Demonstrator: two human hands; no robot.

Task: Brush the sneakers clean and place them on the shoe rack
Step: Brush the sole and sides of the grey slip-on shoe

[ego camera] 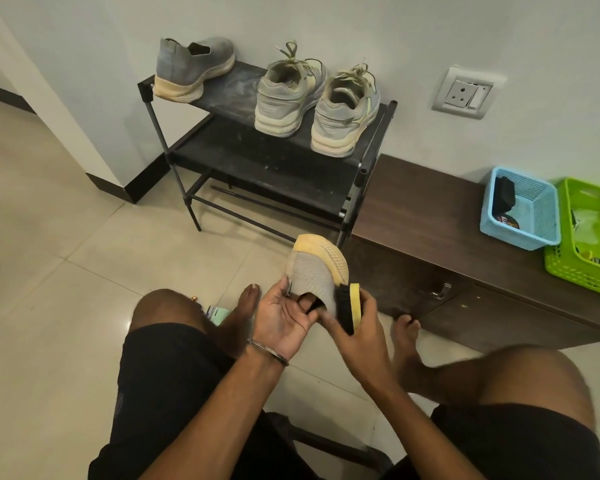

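My left hand (284,320) grips a grey knit sneaker (314,271) with a yellowed sole, fingers tucked into its opening, toe pointing away from me. My right hand (361,323) grips a brush with a yellow back and black bristles (352,303), bristles against the sneaker's right side. On the top shelf of the black shoe rack (278,168) stand the matching grey slip-on sneaker (191,69) at the left and a pair of grey laced sneakers (317,102) at the right.
A dark wooden low cabinet (430,244) runs to the right of the rack, carrying a blue basket (522,211) and a green basket (586,240). A wall socket (466,93) is above. My bare feet and knees rest on beige tiled floor.
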